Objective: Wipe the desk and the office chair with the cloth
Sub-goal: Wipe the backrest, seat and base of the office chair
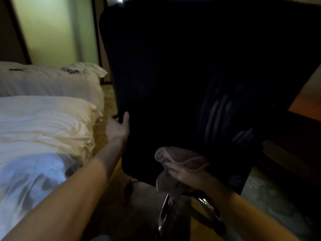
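Head view: limp mauve terry cloth (180, 160), lower centre, bunched in the curled right hand (186, 175) at the tall black office chair back (191, 66); soft, light, best held gathered. Left hand (119, 127) grips the backrest's left edge; white bedding (43, 119) at left.

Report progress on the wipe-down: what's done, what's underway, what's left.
Done: faint streaks on the chair back suggest it has had some passes. In hand: the left hand grips the back's edge while the right hand holds the cloth at its lower part. Left: likely the chrome base; the desk's state cannot be judged here.
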Demonstrator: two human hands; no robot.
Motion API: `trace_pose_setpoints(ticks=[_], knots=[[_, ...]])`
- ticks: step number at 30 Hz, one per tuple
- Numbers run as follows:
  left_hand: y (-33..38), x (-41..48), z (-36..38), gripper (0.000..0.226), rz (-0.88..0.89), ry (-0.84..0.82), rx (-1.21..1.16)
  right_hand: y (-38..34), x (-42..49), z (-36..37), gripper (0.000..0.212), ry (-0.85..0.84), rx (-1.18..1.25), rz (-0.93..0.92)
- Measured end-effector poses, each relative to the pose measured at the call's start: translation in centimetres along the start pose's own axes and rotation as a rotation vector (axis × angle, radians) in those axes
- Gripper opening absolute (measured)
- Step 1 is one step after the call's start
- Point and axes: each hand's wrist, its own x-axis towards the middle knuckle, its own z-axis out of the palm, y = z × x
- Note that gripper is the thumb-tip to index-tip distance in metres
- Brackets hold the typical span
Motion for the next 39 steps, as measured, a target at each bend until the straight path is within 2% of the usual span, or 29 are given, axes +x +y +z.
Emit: trace_pose_setpoints(ticks=[3, 4, 5, 6, 8, 10, 11, 13, 17, 20, 24, 27, 30, 33, 35, 36, 39], knots=[[1.2, -1.5, 0.1, 0.06, 0.029, 0.017, 0.013, 3.0, -2.2, -5.9, 0.051, 0.123, -0.364, -0.022], [1.8, -2.1, 0.3, 0.057, 0.059, 0.01, -0.002, 3.0, -2.9, -8.3, 0.049, 0.158, -0.408, -0.005], [2.5, -2.8, 0.5, 0.053, 0.087, -0.001, -0.022, 3.0, -3.4, -10.5, 0.047, 0.21, -0.402, 0.065], [3.3, -3.5, 0.7, 0.049, 0.11, -0.012, -0.036, 3.1, -3.2, -12.2, 0.046, 0.36, -0.291, 0.049], [5.0, -4.8, 0.8, 0.042, 0.161, -0.048, -0.054, 3.4, -2.9, -17.3, 0.048, 0.389, -0.248, -0.035], [6.7, -5.9, 0.7, 0.037, 0.23, -0.098, -0.081, 3.9, -2.6, -21.6, 0.048, 0.631, -0.403, -0.055], [7.4, -6.3, 0.5, 0.037, 0.258, -0.131, -0.107, 3.9, -2.4, -24.1, 0.05, 0.716, -0.399, -0.047], [8.7, -7.0, 0.1, 0.039, 0.3, -0.185, -0.156, 4.3, -1.8, -28.3, 0.057, 0.76, -0.462, -0.045], [10.0, -6.4, -0.2, 0.051, 0.336, -0.243, -0.145, 5.6, -1.3, -32.5, 0.079, 0.644, -0.555, 0.004], [9.6, -5.1, 0.5, 0.061, 0.282, -0.366, -0.115, 6.5, -0.3, -30.7, 0.068, 0.74, -0.491, -0.041], [8.4, -4.4, 2.0, 0.06, 0.327, -0.334, -0.122, 6.4, 1.1, -23.5, 0.058, 0.836, -0.147, -0.073], [7.4, -4.3, 2.7, 0.058, 0.356, -0.307, -0.144, 5.5, 1.8, -15.9, 0.054, 0.814, 0.039, -0.083], [6.8, -4.5, 3.0, 0.058, 0.387, -0.304, -0.147, 3.9, 1.5, -7.9, 0.059, 0.661, 0.186, -0.053], [6.6, -4.5, 3.2, 0.058, 0.414, -0.321, -0.15, 3.0, 0.4, -1.6, 0.06, 0.445, 0.163, -0.023], [6.5, -4.4, 3.1, 0.066, 0.439, -0.34, -0.124, 2.8, -0.5, -0.3, 0.06, 0.324, 0.09, -0.062], [6.4, -4.5, 3.1, 0.071, 0.449, -0.345, -0.102, 2.7, -0.8, -0.7, 0.064, 0.298, 0.048, -0.101], [6.6, -4.7, 3.1, 0.078, 0.458, -0.327, -0.078, 2.5, -1.0, -4.9, 0.072, 0.356, -0.117, -0.125]])
